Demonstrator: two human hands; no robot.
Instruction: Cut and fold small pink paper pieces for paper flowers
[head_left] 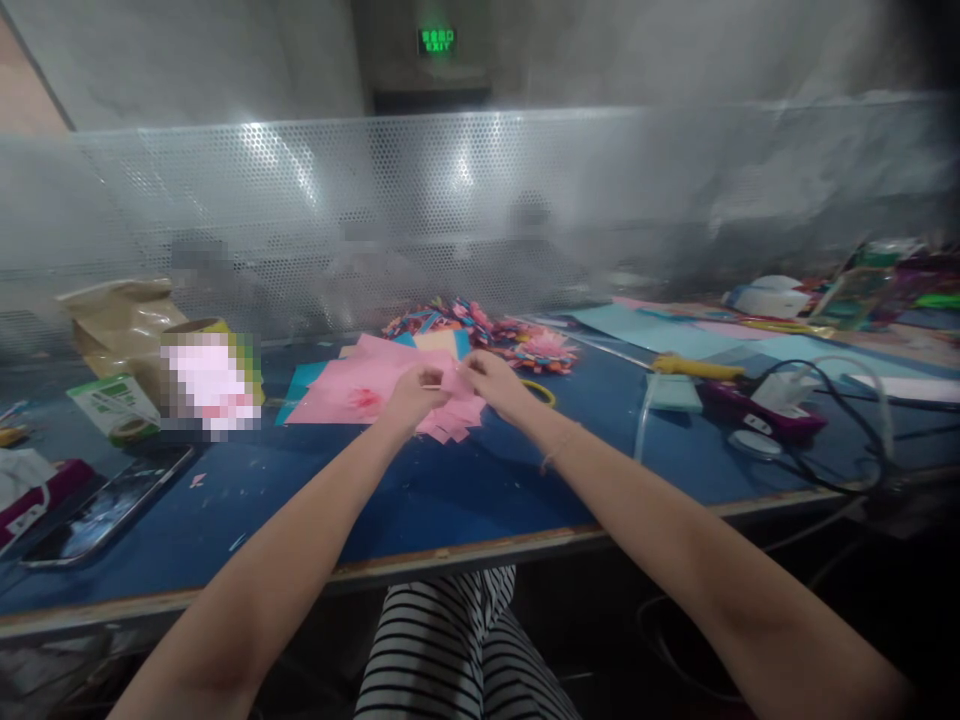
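Observation:
Both my arms reach out over a blue table (pixel 420 490). My left hand (pixel 411 395) and my right hand (pixel 491 385) meet above a pile of pink paper sheets (pixel 360 390). The fingers of both hands are curled and pinch a small pink paper piece (pixel 450 385) between them. Small pink paper squares (pixel 450 425) lie under the hands. Behind them sits a heap of folded coloured paper pieces (pixel 465 325) and a pink paper flower (pixel 544 350).
A phone (pixel 105 510) lies at the left front, with a tape roll (pixel 199 330), a brown bag (pixel 112 320) and a green-white box (pixel 112 405) behind it. At the right are a yellow tool (pixel 694 368), light blue sheets (pixel 652 330), a charger with cables (pixel 780 400). A perforated metal screen (pixel 480 200) backs the table.

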